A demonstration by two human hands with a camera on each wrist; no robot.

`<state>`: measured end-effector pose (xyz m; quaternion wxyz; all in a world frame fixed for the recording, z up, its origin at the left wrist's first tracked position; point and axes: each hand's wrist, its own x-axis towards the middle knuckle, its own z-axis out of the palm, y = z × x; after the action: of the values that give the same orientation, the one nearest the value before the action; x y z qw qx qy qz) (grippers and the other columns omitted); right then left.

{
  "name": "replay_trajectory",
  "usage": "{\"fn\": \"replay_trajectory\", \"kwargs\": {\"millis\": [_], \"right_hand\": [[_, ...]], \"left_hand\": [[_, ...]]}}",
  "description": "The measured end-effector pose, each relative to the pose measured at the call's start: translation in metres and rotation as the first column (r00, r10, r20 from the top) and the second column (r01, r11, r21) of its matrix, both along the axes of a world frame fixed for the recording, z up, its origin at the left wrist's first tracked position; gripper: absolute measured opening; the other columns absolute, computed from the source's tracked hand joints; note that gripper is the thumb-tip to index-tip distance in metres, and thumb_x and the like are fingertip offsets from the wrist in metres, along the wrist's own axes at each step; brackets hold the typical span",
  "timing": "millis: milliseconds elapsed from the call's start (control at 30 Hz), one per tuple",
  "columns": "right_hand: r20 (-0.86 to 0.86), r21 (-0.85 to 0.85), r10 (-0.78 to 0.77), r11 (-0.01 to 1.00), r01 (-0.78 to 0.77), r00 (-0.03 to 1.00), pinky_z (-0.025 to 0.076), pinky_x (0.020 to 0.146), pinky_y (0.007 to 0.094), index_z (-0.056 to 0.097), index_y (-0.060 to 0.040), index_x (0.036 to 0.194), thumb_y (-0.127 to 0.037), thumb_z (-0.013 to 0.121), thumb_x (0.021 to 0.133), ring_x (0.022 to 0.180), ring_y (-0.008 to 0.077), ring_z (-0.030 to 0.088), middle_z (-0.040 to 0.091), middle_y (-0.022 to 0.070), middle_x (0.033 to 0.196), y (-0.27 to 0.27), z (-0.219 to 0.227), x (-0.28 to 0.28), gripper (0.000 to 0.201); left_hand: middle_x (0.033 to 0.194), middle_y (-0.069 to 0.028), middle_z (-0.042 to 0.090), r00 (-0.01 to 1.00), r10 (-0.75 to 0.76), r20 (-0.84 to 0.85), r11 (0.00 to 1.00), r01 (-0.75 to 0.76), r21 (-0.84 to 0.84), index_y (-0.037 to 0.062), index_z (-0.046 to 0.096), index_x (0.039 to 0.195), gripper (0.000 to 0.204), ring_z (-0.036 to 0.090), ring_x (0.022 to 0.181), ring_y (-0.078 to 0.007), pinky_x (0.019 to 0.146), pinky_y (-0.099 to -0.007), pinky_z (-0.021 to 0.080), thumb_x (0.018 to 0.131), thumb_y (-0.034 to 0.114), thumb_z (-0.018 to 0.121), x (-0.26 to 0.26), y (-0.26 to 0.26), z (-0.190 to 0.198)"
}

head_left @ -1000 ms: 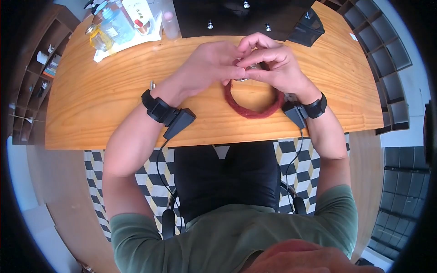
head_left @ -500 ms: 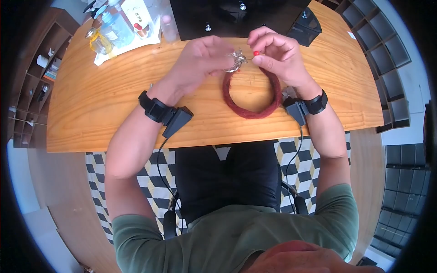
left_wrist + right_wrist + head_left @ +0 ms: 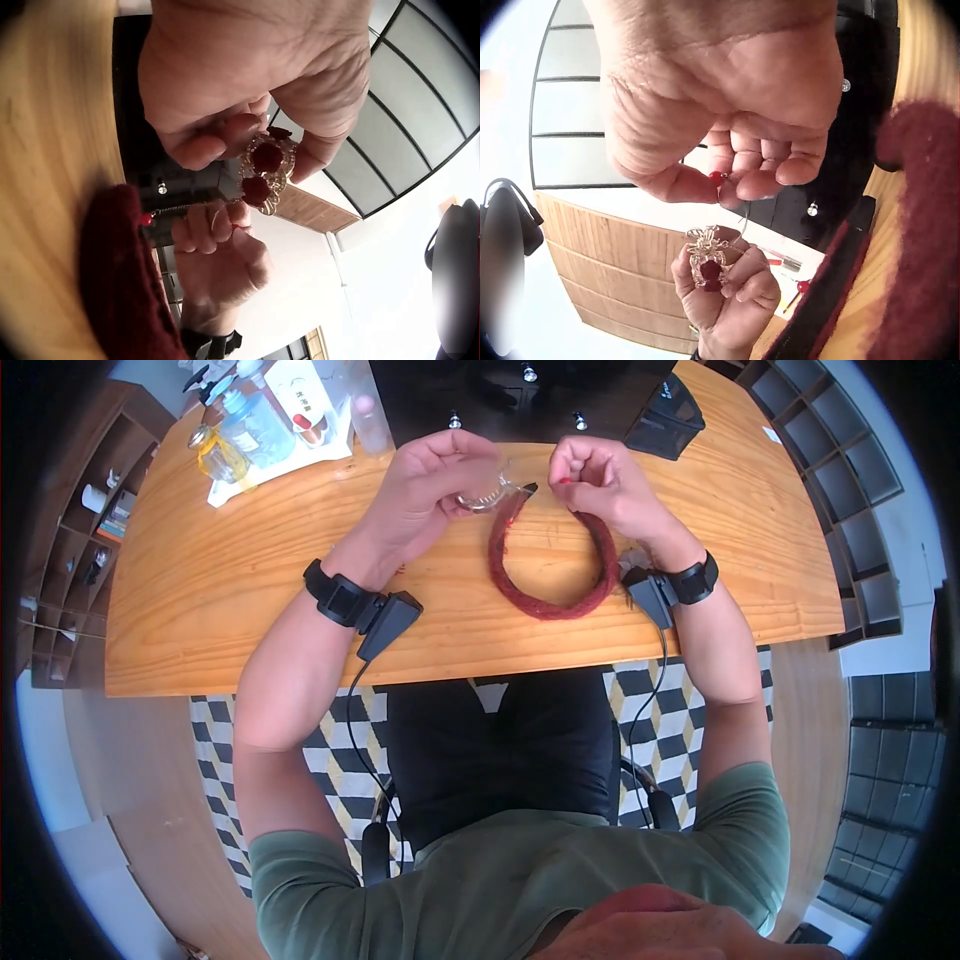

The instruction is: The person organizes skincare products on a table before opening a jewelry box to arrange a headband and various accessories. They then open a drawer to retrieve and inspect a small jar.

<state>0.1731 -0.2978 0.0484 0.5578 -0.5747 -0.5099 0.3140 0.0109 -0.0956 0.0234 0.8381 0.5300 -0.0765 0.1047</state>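
My left hand [image 3: 425, 495] pinches a gold-coloured openwork hair ornament [image 3: 264, 169] with dark red flower shapes on it, above the table. A fine chain with a red bead [image 3: 146, 219] at its end hangs from that ornament. Facing it, my right hand [image 3: 620, 485] pinches another red bead [image 3: 715, 178] between thumb and index finger. Thin wire-like strands show between this bead and the ornament in the right wrist view. Below both hands a dark red fuzzy headband [image 3: 545, 607], curved and with a gap at its far side, rests on the table.
A black drawer cabinet [image 3: 500, 410] stands at the table's [image 3: 220, 610] back. To its left, pump bottles [image 3: 255, 425] and a yellow jar [image 3: 218, 457] sit on a white tray [image 3: 232, 493]. A black mesh holder [image 3: 665, 425] stands at the back right.
My hands were together and have drawn apart. The left hand moved left with the ornament, while the right hand kept its pinch on the red bead. One headband end has come into sight.
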Motion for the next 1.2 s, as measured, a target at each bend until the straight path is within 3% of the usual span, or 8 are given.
{"fn": "replay_trajectory", "kwargs": {"millis": [133, 200, 400, 600, 667, 767, 1133, 1200], "right_hand": [[0.074, -0.15, 0.08, 0.986, -0.068, 0.994, 0.038, 0.061, 0.0198, 0.062, -0.0007, 0.088, 0.004, 0.059, 0.087, 0.069, 0.002, 0.051, 0.059, -0.0046, 0.076, 0.0, -0.004, 0.002, 0.005], [0.089, -0.195, 0.094, 0.978, -0.075, 0.992, 0.039, 0.061, 0.0206, 0.064, -0.0003, 0.087, 0.0, 0.061, 0.087, 0.069, 0.002, 0.053, 0.062, -0.0049, 0.075, -0.001, -0.005, 0.003, 0.003], [0.13, -0.202, 0.175, 0.968, -0.147, 0.976, 0.046, 0.069, 0.0225, 0.068, 0.0011, 0.09, 0.0, 0.062, 0.085, 0.076, 0.0049, 0.059, 0.068, -0.0008, 0.08, -0.005, 0.004, -0.004, 0.008], [0.159, -0.184, 0.183, 0.971, -0.153, 0.97, 0.047, 0.072, 0.0237, 0.067, 0.0015, 0.093, 0.0, 0.064, 0.085, 0.08, 0.0058, 0.06, 0.069, 0.0001, 0.083, -0.006, 0.006, -0.006, 0.009], [0.074, -0.016, 0.188, 0.982, -0.187, 0.979, 0.047, 0.073, 0.0229, 0.066, 0.0019, 0.098, -0.001, 0.064, 0.088, 0.081, 0.0059, 0.061, 0.069, 0.0004, 0.087, -0.008, 0.008, -0.008, 0.011], [0.021, 0.033, 0.191, 0.981, -0.192, 0.981, 0.047, 0.072, 0.0223, 0.064, 0.002, 0.102, -0.001, 0.064, 0.09, 0.081, 0.0057, 0.062, 0.069, 0.0007, 0.09, -0.012, 0.013, -0.011, 0.012], [0.12, -0.009, 0.059, 0.998, -0.058, 0.991, 0.048, 0.064, 0.0211, 0.069, 0.0015, 0.093, -0.006, 0.066, 0.095, 0.073, 0.0047, 0.062, 0.069, 0.0003, 0.08, -0.006, 0.002, -0.007, 0.008], [0.128, -0.004, 0.038, 0.999, -0.038, 0.991, 0.047, 0.062, 0.021, 0.069, 0.0014, 0.092, -0.006, 0.065, 0.095, 0.071, 0.0047, 0.062, 0.068, 0.0006, 0.079, -0.005, 0.002, -0.007, 0.009]], "left_hand": [[0.072, 0.0048, 0.05, 1.0, 0.02, -0.008, 1.0, -0.02, -0.015, 0.0018, 0.065, 0.114, 0.021, 0.043, 0.064, -0.0036, 0.058, -0.0203, 0.036, 0.095, 0.011, 0.067, 0.001, -0.002, 0.001], [0.089, -0.0008, 0.066, 0.993, -0.111, 0.047, 0.992, 0.113, -0.049, 0.0006, 0.062, 0.117, 0.022, 0.059, 0.077, -0.0071, 0.066, -0.0235, 0.047, 0.095, 0.006, 0.064, 0.001, 0.004, 0.0], [0.091, -0.0027, 0.069, 0.986, -0.166, 0.034, 0.986, 0.166, -0.02, 0.0046, 0.066, 0.118, 0.023, 0.064, 0.08, -0.0086, 0.063, -0.0227, 0.049, 0.097, 0.012, 0.067, -0.002, -0.004, 0.0], [0.087, -0.0035, 0.069, 0.981, -0.194, -0.021, 0.981, 0.193, -0.03, 0.0034, 0.069, 0.12, 0.025, 0.06, 0.07, -0.0082, 0.06, -0.0228, 0.047, 0.098, 0.013, 0.066, -0.003, -0.007, 0.002], [0.086, -0.0035, 0.068, 0.978, -0.207, -0.036, 0.978, 0.205, -0.045, 0.0032, 0.068, 0.121, 0.025, 0.059, 0.07, -0.0082, 0.06, -0.023, 0.047, 0.098, 0.013, 0.066, -0.004, -0.008, 0.005], [0.086, -0.0034, 0.067, 0.975, -0.214, -0.055, 0.976, 0.211, -0.061, 0.0029, 0.068, 0.122, 0.026, 0.058, 0.07, -0.0082, 0.06, -0.0234, 0.046, 0.099, 0.015, 0.065, -0.003, -0.01, 0.004], [0.089, -0.0011, 0.064, 0.981, -0.124, -0.149, 0.992, 0.122, -0.021, 0.0046, 0.062, 0.131, 0.034, 0.058, 0.078, -0.0086, 0.068, -0.0242, 0.048, 0.1, 0.019, 0.064, -0.003, -0.016, 0.007], [0.11, -0.0068, 0.068, 0.972, -0.227, -0.055, 0.974, 0.227, -0.01, -0.0018, 0.048, 0.143, 0.052, 0.063, 0.088, -0.0097, 0.073, -0.0222, 0.051, 0.099, 0.02, 0.065, -0.001, -0.008, 0.002]]}}
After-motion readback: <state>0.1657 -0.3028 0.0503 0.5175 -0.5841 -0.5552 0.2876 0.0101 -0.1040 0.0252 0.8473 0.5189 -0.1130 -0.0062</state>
